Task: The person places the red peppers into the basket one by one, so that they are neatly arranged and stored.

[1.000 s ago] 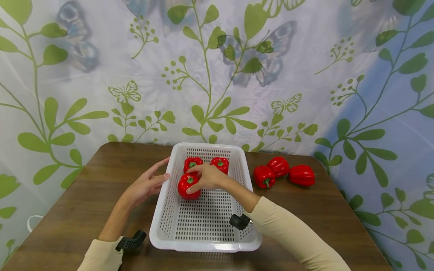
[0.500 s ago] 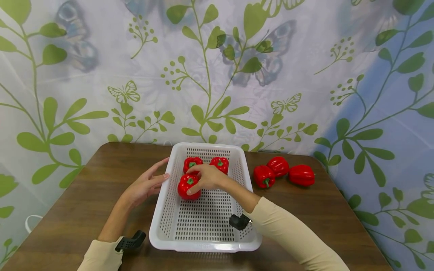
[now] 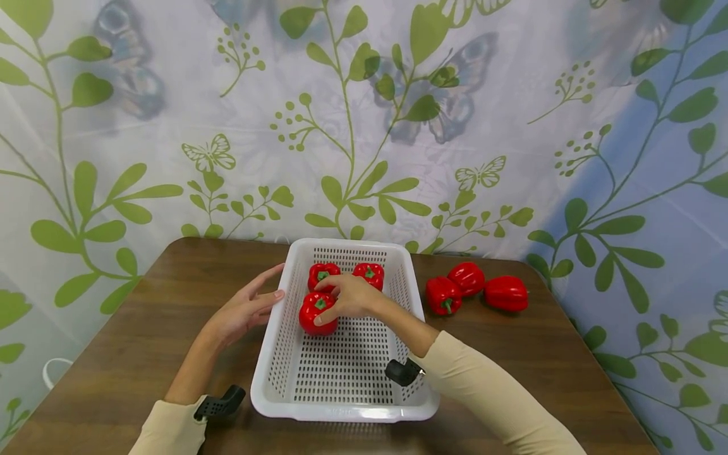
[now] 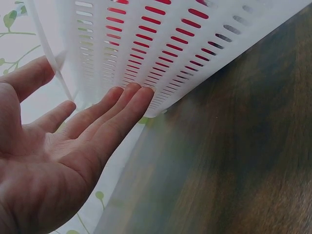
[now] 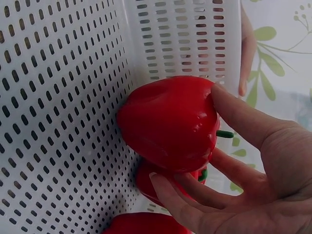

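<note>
A white plastic basket [image 3: 344, 412] with slotted walls stands on the table, three red bell peppers inside. My right hand [image 3: 352, 297] reaches in and holds the nearest bell pepper [image 5: 170, 122] by its stem end, thumb on one side and fingers on the other. This pepper stands upright, green stem up, near the left wall. Just behind it is a second bell pepper [image 3: 323, 273]; a third bell pepper [image 3: 370, 275] sits to the right, partly covered by my hand. Fingers spread, my left hand [image 3: 241, 313] rests at the basket's left side, fingertips right at the wall in the left wrist view.
To the right of the basket, three more red bell peppers lie on the brown wooden table [image 3: 142, 354]: one pepper [image 3: 443, 296] in front, one pepper [image 3: 467, 279] behind, one pepper [image 3: 506, 294] farther right. A leaf-printed curtain [image 3: 256, 126] hangs behind the table.
</note>
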Available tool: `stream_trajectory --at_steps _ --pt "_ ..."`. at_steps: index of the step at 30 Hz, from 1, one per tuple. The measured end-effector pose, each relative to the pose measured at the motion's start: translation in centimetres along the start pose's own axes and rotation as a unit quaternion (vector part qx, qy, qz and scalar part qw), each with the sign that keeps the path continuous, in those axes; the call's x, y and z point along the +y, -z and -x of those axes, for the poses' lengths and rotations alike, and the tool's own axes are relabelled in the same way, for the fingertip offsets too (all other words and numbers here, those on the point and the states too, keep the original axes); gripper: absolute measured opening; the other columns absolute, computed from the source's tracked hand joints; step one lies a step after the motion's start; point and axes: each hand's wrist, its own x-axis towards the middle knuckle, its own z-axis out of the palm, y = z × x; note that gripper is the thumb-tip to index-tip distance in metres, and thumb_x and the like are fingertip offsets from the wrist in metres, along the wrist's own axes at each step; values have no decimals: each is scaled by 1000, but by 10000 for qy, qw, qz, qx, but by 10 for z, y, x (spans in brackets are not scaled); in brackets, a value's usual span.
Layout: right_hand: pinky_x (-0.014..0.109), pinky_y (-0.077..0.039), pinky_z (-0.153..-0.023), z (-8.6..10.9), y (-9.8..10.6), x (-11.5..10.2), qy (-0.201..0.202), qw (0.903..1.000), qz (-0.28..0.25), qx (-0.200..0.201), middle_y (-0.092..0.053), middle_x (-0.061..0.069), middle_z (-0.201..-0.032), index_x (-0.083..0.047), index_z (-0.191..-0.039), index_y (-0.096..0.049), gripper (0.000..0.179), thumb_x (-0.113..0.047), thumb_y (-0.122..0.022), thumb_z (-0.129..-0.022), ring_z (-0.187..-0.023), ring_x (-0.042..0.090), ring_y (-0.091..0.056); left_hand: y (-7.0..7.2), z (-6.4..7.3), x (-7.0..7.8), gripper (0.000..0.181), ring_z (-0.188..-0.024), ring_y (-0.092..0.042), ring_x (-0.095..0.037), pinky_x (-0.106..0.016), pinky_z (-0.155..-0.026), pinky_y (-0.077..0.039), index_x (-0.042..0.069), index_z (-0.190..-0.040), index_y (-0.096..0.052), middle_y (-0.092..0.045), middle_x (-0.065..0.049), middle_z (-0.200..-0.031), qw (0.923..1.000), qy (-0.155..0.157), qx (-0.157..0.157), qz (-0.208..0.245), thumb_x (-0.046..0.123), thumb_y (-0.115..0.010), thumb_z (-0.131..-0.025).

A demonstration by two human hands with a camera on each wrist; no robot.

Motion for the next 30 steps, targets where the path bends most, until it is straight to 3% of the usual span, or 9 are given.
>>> stream_trajectory --at_steps 12,19,30 --pt "38 -58 -83 13 21 2 52 9997 -182 132 -63 14 -133 -20 -138 -62 67 -31 -87 -77 -119 28 -60 -1 -1 1 68 -123 -65 -38 -53 -93 -58 30 -162 -19 -46 -28 -151 10000 -7 18 -11 24 -55 -105" --pt "43 -57 -91 30 44 13 277 9985 -366 301 -62 17 -137 -19 -142 -59 65 -32 -82 -83 -126 34 -58 -1 -1 0 68 -125 -63 -39 -54 -93 -57 30 -163 -18 -45 -27 -153 10000 0 17 -15 22 -54 -105" --pt "47 -58 -91 60 67 35 41 9952 -193 963 -63 15 -136 -23 -144 -57 65 -39 -80 -85 -123 34 -61 -1 0 3 70 -128 -61 -40 -52 -95 -57 32 -163 -15 -39 -26 -157 10000 71 -32 16 24 -54 -105"
